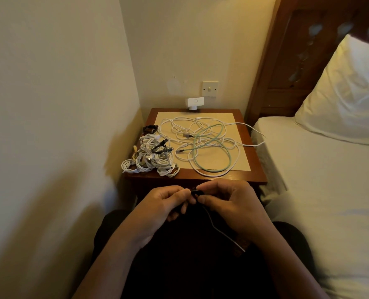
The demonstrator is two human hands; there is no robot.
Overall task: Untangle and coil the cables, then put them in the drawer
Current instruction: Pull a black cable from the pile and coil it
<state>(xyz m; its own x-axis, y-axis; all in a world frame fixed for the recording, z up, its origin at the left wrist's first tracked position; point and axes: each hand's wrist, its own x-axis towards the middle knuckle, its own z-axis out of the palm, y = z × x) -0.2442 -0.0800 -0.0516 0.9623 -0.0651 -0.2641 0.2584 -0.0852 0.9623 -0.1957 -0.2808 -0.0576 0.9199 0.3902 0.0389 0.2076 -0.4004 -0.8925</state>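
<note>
My left hand (168,201) and my right hand (226,201) meet in front of the bedside table and pinch a thin black cable (217,228) between fingertips. Its loose end trails down to the right over my dark lap. On the table's cream mat (241,162) lies a loose tangle of white cables (179,124) with a pale green cable (209,169) looped through it. A heap of coiled white cables (151,158) with a small black cable (159,147) on top sits at the table's left edge. The drawer front is hidden behind my hands.
The wooden bedside table (257,178) stands in a corner, wall on the left, bed (321,180) with pillow (347,93) on the right. One white cable hangs over the table's right edge toward the bed. A white plug adapter (194,103) and wall switch (210,89) sit behind.
</note>
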